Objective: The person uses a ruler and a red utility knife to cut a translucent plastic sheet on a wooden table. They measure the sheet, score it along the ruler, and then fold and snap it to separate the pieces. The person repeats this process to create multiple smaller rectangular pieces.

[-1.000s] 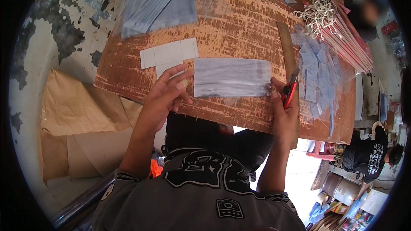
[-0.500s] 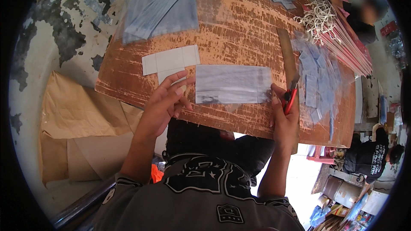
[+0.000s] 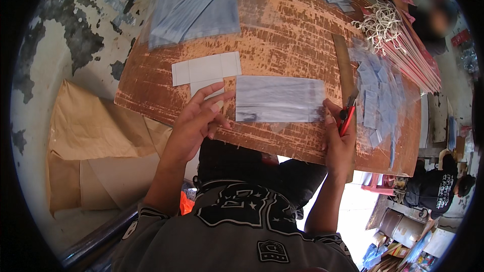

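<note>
A stack of rectangular, bluish translucent plastic sheeting (image 3: 280, 98) lies near the table's front edge. At its left end my left hand (image 3: 196, 116) hovers with fingers spread, holding nothing; a fingertip is close to the edge. My right hand (image 3: 339, 136) grips a red cutter knife (image 3: 348, 116) with a black knob, its blade pointing away from me. The same hand's fingertips are at the sheeting's right end; whether they press it cannot be seen. Beyond my left hand lies a white paper template (image 3: 205, 70) with ruled lines, partly behind my fingers.
A flat brown straightedge (image 3: 344, 63) runs along the worn wooden table (image 3: 282, 25). Small plastic offcuts (image 3: 375, 85) pile up at right, beside pink sticks with white strings (image 3: 383, 30). Larger plastic sheets (image 3: 201, 17) lie far left. Brown paper (image 3: 101, 126) stands left; two people are at right.
The whole view has shifted slightly, so everything on the table appears a little further right. Both hands, the knife and the sheeting keep nearly the same places relative to one another.
</note>
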The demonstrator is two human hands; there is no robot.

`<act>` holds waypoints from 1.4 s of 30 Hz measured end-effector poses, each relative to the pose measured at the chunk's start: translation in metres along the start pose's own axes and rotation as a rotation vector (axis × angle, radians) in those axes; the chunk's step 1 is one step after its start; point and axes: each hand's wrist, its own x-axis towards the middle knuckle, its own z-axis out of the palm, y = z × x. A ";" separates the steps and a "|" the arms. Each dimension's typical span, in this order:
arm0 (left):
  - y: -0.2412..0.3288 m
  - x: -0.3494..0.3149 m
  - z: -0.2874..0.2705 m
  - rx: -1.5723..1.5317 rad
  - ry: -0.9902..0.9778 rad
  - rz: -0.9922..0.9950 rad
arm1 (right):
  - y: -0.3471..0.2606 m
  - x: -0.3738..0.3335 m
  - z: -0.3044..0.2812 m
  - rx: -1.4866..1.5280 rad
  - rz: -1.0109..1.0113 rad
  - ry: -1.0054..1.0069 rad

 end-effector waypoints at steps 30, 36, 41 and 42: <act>-0.001 0.003 -0.006 0.025 -0.017 -0.002 | -0.008 0.000 0.002 -0.033 0.000 -0.032; -0.003 0.004 -0.004 0.009 0.003 -0.018 | -0.004 0.006 -0.007 0.013 0.060 -0.084; -0.004 0.004 -0.006 0.014 -0.007 -0.007 | 0.000 0.013 -0.013 0.208 0.100 -0.129; -0.005 0.005 -0.006 0.016 -0.009 -0.008 | 0.001 0.014 -0.014 0.234 0.107 -0.131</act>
